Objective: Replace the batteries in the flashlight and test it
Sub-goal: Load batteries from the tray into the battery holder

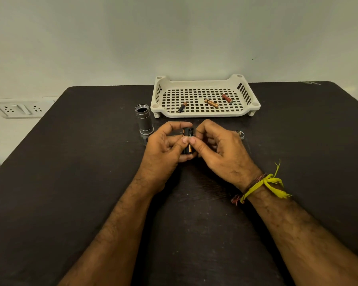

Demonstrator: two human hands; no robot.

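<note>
Pinching a black battery holder (188,141) between curled fingers (185,139), the left hand (163,149) and right hand (219,149) meet above the table (70,162); beyond them stands the open flashlight body (144,120), beside a tray (205,114) of batteries (211,103).

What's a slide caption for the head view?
Both hands grip the battery holder; open flashlight body stands beside tray.

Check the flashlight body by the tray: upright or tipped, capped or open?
Upright and open. The flashlight body stands on its wide end on the table, threaded mouth up with no cap; the dark bore shows.
</note>
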